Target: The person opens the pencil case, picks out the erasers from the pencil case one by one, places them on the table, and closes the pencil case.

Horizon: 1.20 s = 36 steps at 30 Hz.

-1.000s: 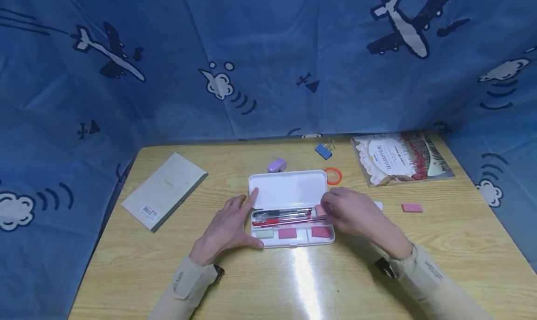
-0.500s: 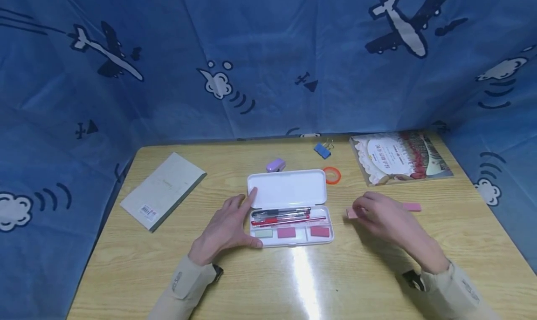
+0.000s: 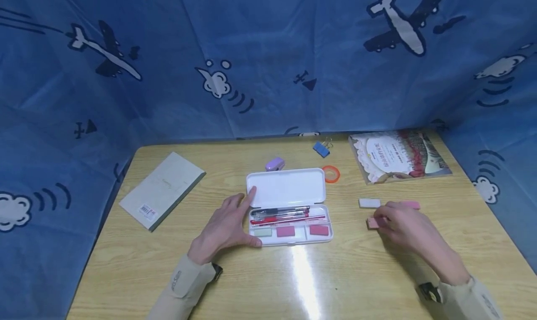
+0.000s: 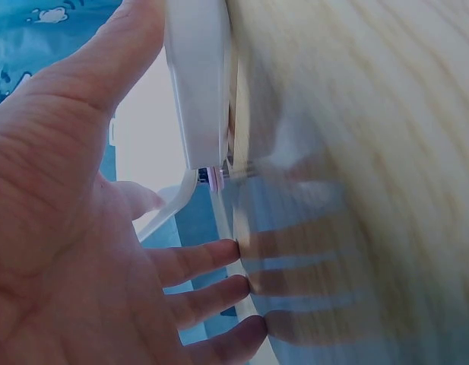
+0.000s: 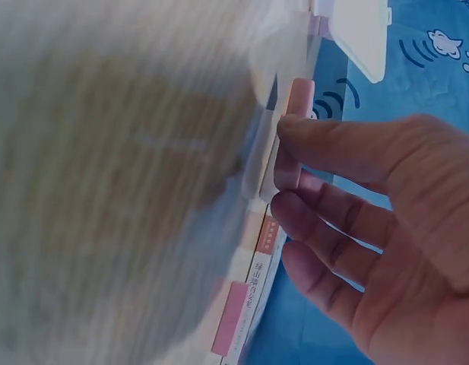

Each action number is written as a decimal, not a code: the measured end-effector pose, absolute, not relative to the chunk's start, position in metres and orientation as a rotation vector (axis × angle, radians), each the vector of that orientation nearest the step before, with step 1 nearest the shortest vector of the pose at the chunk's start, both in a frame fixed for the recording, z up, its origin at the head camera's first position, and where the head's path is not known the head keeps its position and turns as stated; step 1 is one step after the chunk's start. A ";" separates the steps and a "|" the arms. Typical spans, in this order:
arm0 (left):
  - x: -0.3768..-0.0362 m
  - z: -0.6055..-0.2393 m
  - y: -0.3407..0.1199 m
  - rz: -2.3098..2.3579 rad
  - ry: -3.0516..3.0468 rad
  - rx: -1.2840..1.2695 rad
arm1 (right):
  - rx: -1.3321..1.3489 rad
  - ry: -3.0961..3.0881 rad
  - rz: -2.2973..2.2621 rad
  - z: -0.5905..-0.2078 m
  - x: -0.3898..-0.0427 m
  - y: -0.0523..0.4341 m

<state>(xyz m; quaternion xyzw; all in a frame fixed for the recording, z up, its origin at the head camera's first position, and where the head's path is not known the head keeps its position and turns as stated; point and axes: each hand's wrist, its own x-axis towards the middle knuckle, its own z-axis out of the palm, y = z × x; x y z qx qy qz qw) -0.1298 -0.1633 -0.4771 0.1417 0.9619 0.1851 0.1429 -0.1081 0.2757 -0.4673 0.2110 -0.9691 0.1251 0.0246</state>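
Note:
An open white pencil case [image 3: 289, 189] lies mid-table, with pens and pink and green erasers in its tray. My left hand [image 3: 226, 224] rests flat against the case's left end, its fingers straight; the left wrist view shows the palm [image 4: 74, 228] beside the white case edge [image 4: 196, 91]. To the right of the case, my right hand [image 3: 383, 221] pinches a small pink eraser [image 3: 371, 223] low over the table. In the right wrist view the thumb and fingers close on that pink eraser [image 5: 293, 125]. A white eraser [image 3: 369, 202] lies just beyond it.
Another pink eraser [image 3: 412, 204] lies behind my right hand. A picture book [image 3: 398, 154] sits at the back right and a grey notebook [image 3: 161, 189] at the left. A purple stapler [image 3: 274, 164], a blue binder clip [image 3: 320, 148] and an orange tape ring [image 3: 331, 173] lie behind the case.
My right hand has left the case's right end and moved right with a pink eraser, down beside the white eraser. The left hand has stayed put.

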 end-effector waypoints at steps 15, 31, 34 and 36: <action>-0.129 -0.479 -0.165 0.542 2.771 0.389 | 0.617 -3.079 0.417 -0.473 -0.109 0.273; -0.130 -0.478 -0.163 0.524 2.775 0.386 | 0.767 -2.880 0.330 -0.450 -0.114 0.251; -0.130 -0.478 -0.163 0.523 2.776 0.384 | 0.867 -2.798 0.341 -0.445 -0.120 0.225; -0.130 -0.478 -0.163 0.526 2.775 0.390 | 0.923 -2.765 0.360 -0.445 -0.121 0.205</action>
